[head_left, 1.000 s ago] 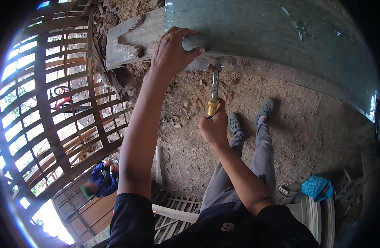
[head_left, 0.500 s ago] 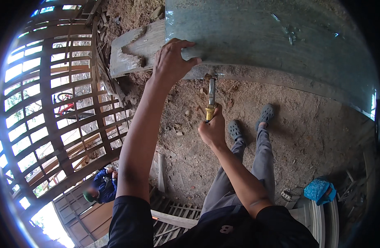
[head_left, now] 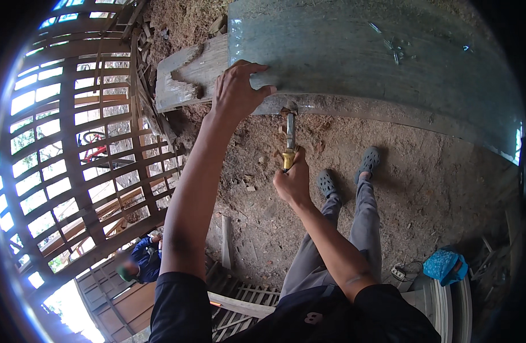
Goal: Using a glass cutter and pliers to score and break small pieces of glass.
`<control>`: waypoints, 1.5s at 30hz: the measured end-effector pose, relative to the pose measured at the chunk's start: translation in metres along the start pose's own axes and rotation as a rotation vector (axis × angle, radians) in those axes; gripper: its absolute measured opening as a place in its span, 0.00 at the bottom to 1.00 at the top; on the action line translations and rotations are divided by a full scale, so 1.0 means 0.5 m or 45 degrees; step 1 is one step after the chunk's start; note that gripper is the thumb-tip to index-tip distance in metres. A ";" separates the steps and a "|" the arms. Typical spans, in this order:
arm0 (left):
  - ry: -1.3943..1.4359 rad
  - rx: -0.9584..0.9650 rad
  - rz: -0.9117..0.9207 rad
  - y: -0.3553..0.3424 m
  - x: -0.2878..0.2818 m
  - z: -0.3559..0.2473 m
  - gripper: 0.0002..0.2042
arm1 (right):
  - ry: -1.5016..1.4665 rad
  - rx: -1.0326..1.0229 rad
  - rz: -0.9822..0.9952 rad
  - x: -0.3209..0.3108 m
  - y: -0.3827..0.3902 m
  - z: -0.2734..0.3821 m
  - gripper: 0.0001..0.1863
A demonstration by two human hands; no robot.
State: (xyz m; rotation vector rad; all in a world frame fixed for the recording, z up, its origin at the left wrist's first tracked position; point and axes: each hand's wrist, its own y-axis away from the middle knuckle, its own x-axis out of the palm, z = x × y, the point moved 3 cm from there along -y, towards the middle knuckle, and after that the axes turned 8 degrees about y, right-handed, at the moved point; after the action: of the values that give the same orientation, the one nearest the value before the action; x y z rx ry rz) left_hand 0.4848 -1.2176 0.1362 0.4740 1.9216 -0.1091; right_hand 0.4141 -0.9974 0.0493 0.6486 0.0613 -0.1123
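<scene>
A large greenish glass sheet (head_left: 331,63) lies on a wooden plank (head_left: 216,57) in front of me. My left hand (head_left: 235,91) is over the near left part of the sheet, thumb and fingers spread apart, seemingly resting on it. My right hand (head_left: 294,182) is closed round the yellow grips of a pair of pliers (head_left: 290,128). Their metal jaws point away from me and meet the near edge of the glass, just right of my left thumb. Whether the jaws are clamped on the glass is too small to tell.
Glass slivers (head_left: 393,48) lie on the sheet. A wooden lattice wall (head_left: 68,131) rises at the left. A seated person (head_left: 146,260) in blue is at the lower left. At the lower right is a blue bag (head_left: 444,266). My clogs (head_left: 327,182) stand on the dirt floor.
The whole view has shifted slightly downward. The pliers still meet the glass edge, now at a slightly different tilt. Both hands keep much the same pose.
</scene>
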 end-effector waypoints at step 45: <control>0.004 0.064 0.002 0.026 0.002 -0.016 0.24 | 0.096 0.055 0.154 -0.109 0.146 -0.058 0.25</control>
State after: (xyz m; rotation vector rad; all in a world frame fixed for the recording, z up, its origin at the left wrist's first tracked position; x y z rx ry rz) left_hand 0.4827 -1.2029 0.1404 0.5093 1.9249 -0.1562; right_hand 0.3686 -0.9174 0.0752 0.6983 0.0926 0.0277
